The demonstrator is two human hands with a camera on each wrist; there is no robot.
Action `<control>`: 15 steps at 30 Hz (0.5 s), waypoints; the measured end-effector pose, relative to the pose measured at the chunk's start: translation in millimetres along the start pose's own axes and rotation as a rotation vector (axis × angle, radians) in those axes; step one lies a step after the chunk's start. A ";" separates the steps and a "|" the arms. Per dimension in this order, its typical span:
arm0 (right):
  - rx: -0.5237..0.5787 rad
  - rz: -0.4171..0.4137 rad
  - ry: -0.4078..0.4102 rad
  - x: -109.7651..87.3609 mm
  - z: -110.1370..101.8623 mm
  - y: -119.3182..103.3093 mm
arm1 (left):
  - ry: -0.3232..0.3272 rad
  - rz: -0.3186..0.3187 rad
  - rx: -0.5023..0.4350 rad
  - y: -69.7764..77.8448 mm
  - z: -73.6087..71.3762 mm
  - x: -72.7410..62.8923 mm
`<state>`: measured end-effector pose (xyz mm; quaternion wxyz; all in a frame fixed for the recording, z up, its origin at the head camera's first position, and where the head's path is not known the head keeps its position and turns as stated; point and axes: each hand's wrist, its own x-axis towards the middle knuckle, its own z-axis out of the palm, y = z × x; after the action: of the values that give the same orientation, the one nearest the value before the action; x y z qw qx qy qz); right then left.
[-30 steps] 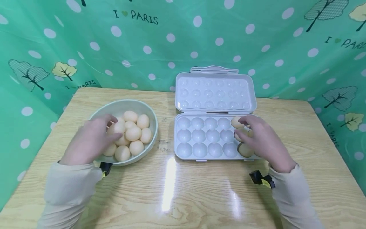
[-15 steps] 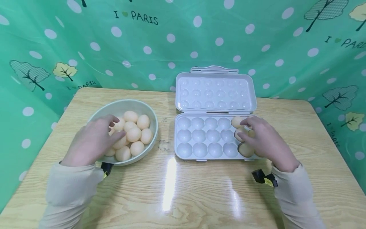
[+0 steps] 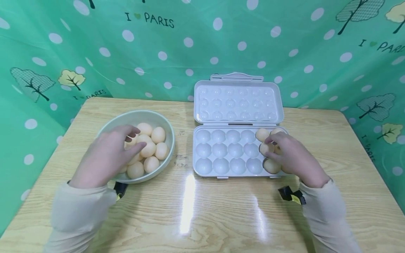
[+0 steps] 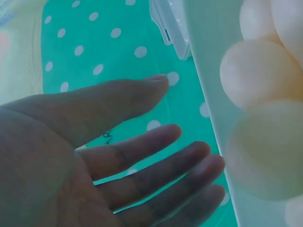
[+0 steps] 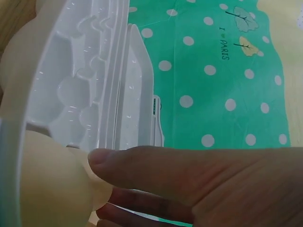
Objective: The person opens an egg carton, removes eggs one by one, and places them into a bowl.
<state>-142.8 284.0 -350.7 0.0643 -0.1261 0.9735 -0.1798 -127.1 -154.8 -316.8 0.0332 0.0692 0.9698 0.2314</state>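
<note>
Left hand (image 3: pixel 105 154) has shifted slightly right above the pale green bowl (image 3: pixel 136 117), its grip released over heaped eggs (image 3: pixel 147 149). The right hand (image 3: pixel 292 154) has drawn its forefinger nearer; finger and thumb lie at a middle-row egg (image 3: pixel 264 150) in the open egg box (image 3: pixel 235 150), right on the desk (image 3: pixel 152 218). Whether they pinch it, I cannot tell.

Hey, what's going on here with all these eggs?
A person is working with eggs, using both bare hands. The left hand is open over a bowl, holding nothing. The right hand is at an egg toward the right end of a tray; whether it grips that egg is unclear. The tray's lid is open.
</note>
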 end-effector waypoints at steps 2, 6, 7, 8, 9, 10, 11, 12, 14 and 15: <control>-0.003 0.011 -0.003 0.6 0.5 0.6 | 0.005 0.023 -0.010 3.4 1.1 0.2; -0.009 0.038 -0.011 1.9 1.1 1.5 | 0.013 0.053 -0.007 9.6 3.4 0.0; -0.012 0.039 -0.009 2.4 1.5 1.6 | 0.015 0.064 -0.006 11.1 3.8 -0.6; -0.013 0.042 -0.011 2.8 2.0 1.5 | 0.020 0.079 -0.005 12.3 4.3 -1.3; -0.013 0.046 -0.012 3.5 2.8 1.4 | 0.023 0.095 -0.003 13.6 4.9 -2.0; -0.015 0.049 -0.010 4.1 3.7 1.3 | 0.026 0.110 -0.003 15.1 5.5 -2.7; -0.015 0.049 -0.010 4.7 4.6 1.4 | 0.029 0.126 0.000 16.6 6.2 -3.6; -0.018 0.051 -0.008 5.5 5.3 1.3 | 0.035 0.141 -0.002 18.2 7.0 -4.3; -0.021 0.052 -0.005 6.5 6.5 0.9 | 0.043 0.162 0.002 21.8 8.8 -5.0; -0.022 0.049 0.001 6.9 7.1 0.8 | 0.044 0.168 0.005 23.7 9.8 -5.2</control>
<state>-148.3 280.4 -358.1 0.0670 -0.1031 0.9781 -0.1677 -118.3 -130.3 -314.6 -0.0079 0.1451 0.9618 0.2322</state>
